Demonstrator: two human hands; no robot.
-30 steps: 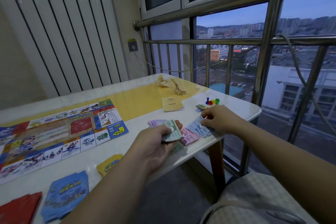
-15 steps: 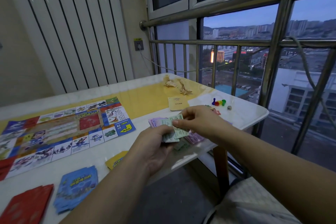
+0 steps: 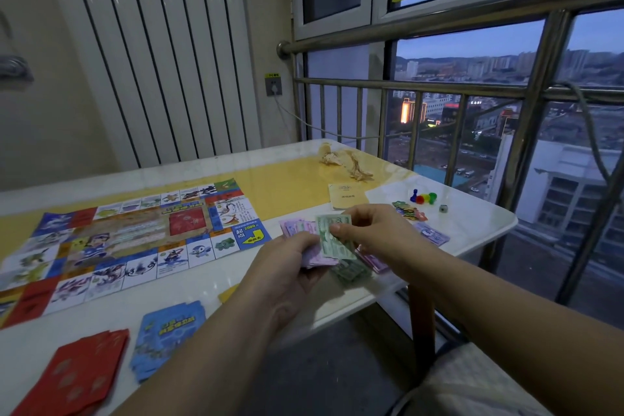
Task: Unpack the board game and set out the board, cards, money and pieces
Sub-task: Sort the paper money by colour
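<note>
I'm at a white table (image 3: 479, 224) with a yellow middle, pushed up against a steel railing (image 3: 439, 24) and a window over the city at dusk.

The money is the job in hand. My left hand (image 3: 287, 267) holds a wad of notes (image 3: 315, 255) just above the table's near edge. Its fingers curl under the wad and the thumb lies across the top, with pink and purple notes fanned out at the back. My right hand (image 3: 378, 233) pinches the green note (image 3: 332, 235) on top by its upper end, thumb on its face and fingers behind it.

Just below the wad a green pile (image 3: 351, 271) lies on the table. A pink pile (image 3: 373, 262) sits just beside it on the right, and a bluish pile (image 3: 432, 234) lies farther right.

I judge I am sorting by colour, so this note belongs on the green pile. To do it well I should slide only the one note free, with my left thumb pressed down so the rest do not spill. Then I should lay it square on its pile and away from the rim, since these piles sit close to it.

Farther out, the pawns (image 3: 423, 196), a die (image 3: 443, 208) and a heap of small tokens (image 3: 407, 210) sit by a booklet (image 3: 346, 196). The board (image 3: 135, 240) lies open to the left, with blue cards (image 3: 169, 338) and red cards (image 3: 74, 371) in front of it. A crumpled wrapper (image 3: 347, 160) lies at the far side.
</note>
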